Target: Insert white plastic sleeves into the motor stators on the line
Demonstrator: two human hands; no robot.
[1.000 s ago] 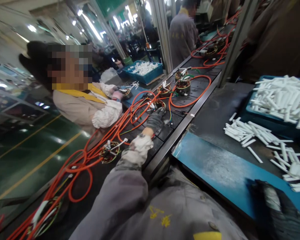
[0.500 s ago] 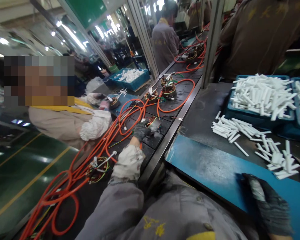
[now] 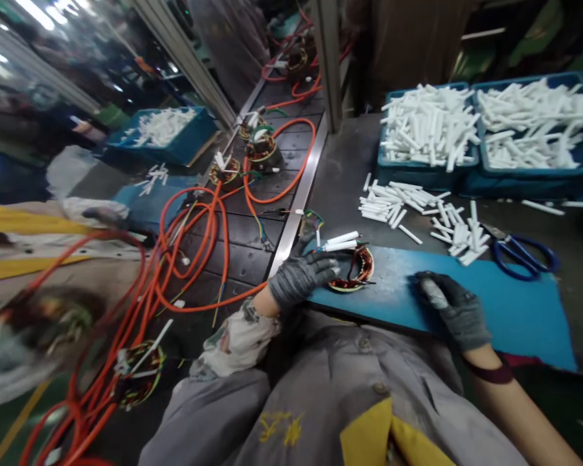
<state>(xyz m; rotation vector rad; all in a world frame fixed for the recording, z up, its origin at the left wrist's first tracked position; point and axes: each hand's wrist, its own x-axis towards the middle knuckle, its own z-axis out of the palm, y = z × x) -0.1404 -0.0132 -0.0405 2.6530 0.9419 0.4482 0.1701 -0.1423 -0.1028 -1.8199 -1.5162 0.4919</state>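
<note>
Holding the coil [image 3: 366,264] by its left rim is your left hand [image 3: 304,279], fingers closed over the edge, with the coil down at the left end of the blue mat [image 3: 510,310]. Your right hand [image 3: 454,307] is over the mat too, fingers half curled, can't tell if anything's in it. Scissors [image 3: 508,242] and loose white tubes [image 3: 391,202] lie beyond, near two bins [image 3: 422,176].

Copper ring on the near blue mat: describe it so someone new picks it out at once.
Start at the near blue mat, on the dark bench right of the conveyor. The copper ring is at its left end, with white tubes at the ring's far edge. It is the only ring on that mat.
</note>
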